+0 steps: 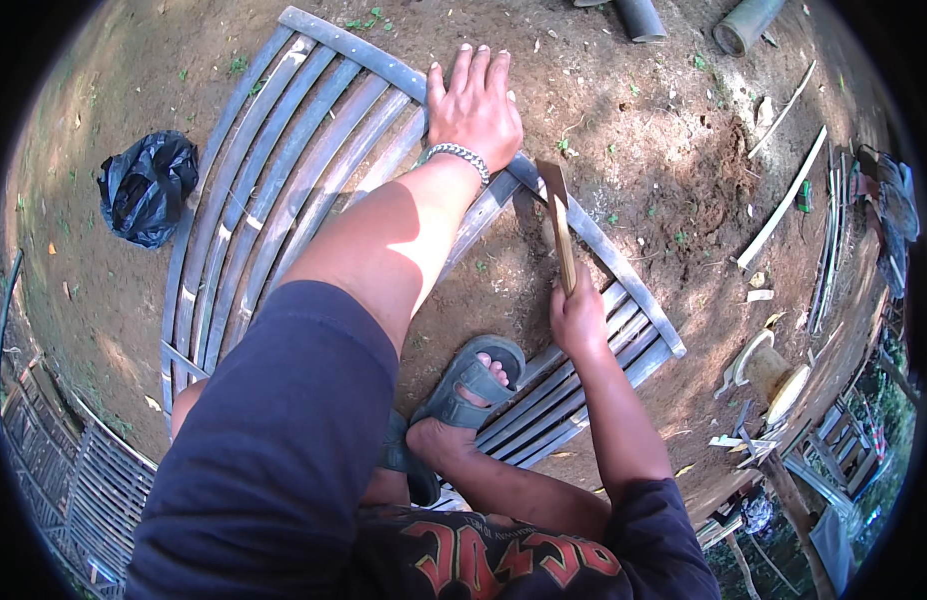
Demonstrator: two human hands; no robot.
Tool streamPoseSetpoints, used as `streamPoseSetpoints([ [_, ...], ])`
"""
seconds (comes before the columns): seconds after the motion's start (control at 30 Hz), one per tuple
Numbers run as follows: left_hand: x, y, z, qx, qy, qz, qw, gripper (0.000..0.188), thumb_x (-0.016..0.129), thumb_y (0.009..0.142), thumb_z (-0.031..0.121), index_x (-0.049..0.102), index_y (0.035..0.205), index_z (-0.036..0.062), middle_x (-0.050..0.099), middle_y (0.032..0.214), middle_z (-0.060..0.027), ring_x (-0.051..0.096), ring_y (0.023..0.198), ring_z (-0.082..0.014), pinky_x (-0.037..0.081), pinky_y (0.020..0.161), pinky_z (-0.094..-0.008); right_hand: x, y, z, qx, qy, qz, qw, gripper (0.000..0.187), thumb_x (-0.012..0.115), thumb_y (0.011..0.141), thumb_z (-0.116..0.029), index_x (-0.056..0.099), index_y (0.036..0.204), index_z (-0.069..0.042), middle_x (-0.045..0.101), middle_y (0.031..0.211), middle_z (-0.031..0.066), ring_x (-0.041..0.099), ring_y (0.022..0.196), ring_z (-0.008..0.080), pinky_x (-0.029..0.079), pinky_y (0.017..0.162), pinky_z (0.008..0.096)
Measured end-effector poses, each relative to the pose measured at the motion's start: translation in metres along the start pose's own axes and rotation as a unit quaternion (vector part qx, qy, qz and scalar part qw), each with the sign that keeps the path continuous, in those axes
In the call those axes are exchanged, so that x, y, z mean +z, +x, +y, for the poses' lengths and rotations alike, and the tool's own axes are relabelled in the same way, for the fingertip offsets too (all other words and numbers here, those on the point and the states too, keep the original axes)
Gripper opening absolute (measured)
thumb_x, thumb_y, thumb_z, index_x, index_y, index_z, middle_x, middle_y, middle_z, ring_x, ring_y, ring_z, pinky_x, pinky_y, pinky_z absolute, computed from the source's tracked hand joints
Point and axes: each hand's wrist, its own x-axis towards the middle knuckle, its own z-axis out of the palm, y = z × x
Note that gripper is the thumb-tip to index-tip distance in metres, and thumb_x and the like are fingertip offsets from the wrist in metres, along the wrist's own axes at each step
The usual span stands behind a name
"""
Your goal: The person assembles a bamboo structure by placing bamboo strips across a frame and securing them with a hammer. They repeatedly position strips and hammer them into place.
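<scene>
My left hand [476, 108] lies with fingers stretched out over the end rail of a slatted bamboo frame [354, 50], which rests on the ground. A chain bracelet [458, 155] circles that wrist. My right hand [578, 312] is closed around the wooden handle of a hand tool [562, 232]. A flat, dark brown head at the tool's far end is close to the rail; I cannot tell whether they touch. Long weathered slats [249, 205] run towards me on the left, and more slats [554, 405] lie at right. Bare soil shows through a wide gap between them.
My sandalled foot [474, 385] is beside the right-hand slats. A black plastic bag [149, 188] sits on the soil at left. Bamboo strips [784, 200] lie at right, near a spool-like object [774, 375]. Cut tube pieces [744, 25] lie at the far side.
</scene>
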Motion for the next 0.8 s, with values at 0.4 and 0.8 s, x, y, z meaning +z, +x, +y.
streamPoseSetpoints([
  [0.4, -0.002, 0.000, 0.001, -0.003, 0.007, -0.004, 1.000, 0.056, 0.052, 0.097, 0.023, 0.045, 0.151, 0.0096, 0.047, 0.157, -0.0115, 0.033, 0.152, -0.0293, 0.018, 0.124, -0.0576, -0.010, -0.006, -0.006, -0.092, 0.125, 0.085, 0.984, 0.029, 0.063, 0.094, -0.005, 0.053, 0.121, 0.001, 0.067, 0.089, 0.0252, 0.067, 0.080, 0.0492, 0.056, 0.071, 0.0507],
  [0.8, -0.003, 0.000, 0.000, -0.003, -0.006, -0.007, 1.000, 0.057, 0.052, 0.098, 0.022, 0.044, 0.152, 0.0095, 0.045, 0.159, -0.0112, 0.032, 0.153, -0.0287, 0.016, 0.125, -0.0573, -0.012, -0.010, -0.007, -0.057, 0.126, 0.059, 0.989, 0.028, 0.063, 0.094, -0.006, 0.057, 0.120, 0.000, 0.068, 0.091, 0.0267, 0.070, 0.084, 0.0471, 0.056, 0.075, 0.0504],
])
